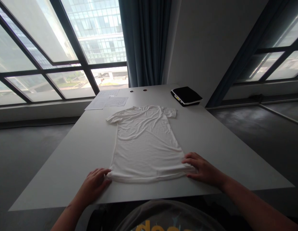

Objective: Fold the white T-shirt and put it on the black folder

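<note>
A white short-sleeved T-shirt lies spread on the white table, its collar at the far end and its hem toward me. Wrinkles run across its chest and middle. At the hem's left corner, my left hand is closed, with the cloth's edge between thumb and fingers. My right hand holds the right corner of the hem, fingers over the side edge and thumb below. Both sleeves lie out to the sides, the left one reaching farther out than the right.
Sheets of paper lie at the table's far left. A black case or folder with white edges sits at the far right. Two small round fittings are near the back edge. Behind stand a blue curtain and windows.
</note>
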Available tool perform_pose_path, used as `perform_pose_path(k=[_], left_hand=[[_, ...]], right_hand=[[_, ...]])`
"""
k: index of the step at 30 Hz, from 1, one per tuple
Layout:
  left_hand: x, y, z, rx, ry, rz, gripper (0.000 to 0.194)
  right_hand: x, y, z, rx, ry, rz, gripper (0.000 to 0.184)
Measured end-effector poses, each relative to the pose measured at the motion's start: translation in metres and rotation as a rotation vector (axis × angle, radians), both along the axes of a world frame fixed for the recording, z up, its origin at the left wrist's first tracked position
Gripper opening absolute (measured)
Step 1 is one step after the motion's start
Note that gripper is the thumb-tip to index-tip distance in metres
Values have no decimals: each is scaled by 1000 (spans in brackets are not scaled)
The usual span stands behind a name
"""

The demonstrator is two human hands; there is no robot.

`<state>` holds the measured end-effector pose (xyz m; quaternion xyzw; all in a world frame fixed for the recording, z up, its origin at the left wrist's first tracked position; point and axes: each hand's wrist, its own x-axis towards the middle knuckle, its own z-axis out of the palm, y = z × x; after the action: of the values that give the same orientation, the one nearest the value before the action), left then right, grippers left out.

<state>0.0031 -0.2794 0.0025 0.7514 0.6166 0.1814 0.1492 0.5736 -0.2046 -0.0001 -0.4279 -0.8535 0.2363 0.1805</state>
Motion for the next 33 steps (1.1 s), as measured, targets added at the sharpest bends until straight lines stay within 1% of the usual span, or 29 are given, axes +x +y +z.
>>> perform_pose_path(k=[3, 5, 9, 11, 14, 17, 20, 22, 23, 24, 26, 28, 30, 33], left_hand=[[7, -2, 0, -35, -87, 12, 46], [14, -2, 0, -45, -118, 48, 48], [27, -4, 2, -102, -173, 175, 49], [30, -5, 7, -158, -233, 235, 53], [31, -5, 19, -240, -373, 300, 60], [28, -3, 30, -302, -495, 357, 62], [27, -1, 35, -415, -523, 389, 54], [27, 0, 34, -522, -471, 385, 47], [27, 0, 32, -572, -427, 376, 45], [27, 0, 30, -611, -376, 361, 42], [25, -1, 27, -640, -263, 323, 38], [21, -1, 27, -626, -144, 270, 36], [18, 3, 34, -589, -11, 202, 34], [23, 20, 51, -478, 195, 152, 31]], right_hand=[[7, -4, 1, -13, 1, -24, 38], [9, -6, -1, -12, 4, -30, 34], [6, -12, -6, 15, 65, -106, 32], [3, -15, -5, -26, 106, -158, 32], [-2, -17, 2, -194, 172, -273, 35], [-5, -16, 12, -436, 257, -359, 45], [-4, -14, 22, -682, 250, -350, 38], [-4, -14, 27, -780, 155, -328, 33], [-4, -14, 29, -780, 84, -312, 30], [-4, -14, 31, -742, 7, -285, 26], [-3, -14, 33, -591, -138, -210, 17], [-3, -12, 34, -445, -243, -122, 14], [-3, -7, 37, -375, -320, -59, 19], [-11, 8, 42, -270, -406, -41, 27]])
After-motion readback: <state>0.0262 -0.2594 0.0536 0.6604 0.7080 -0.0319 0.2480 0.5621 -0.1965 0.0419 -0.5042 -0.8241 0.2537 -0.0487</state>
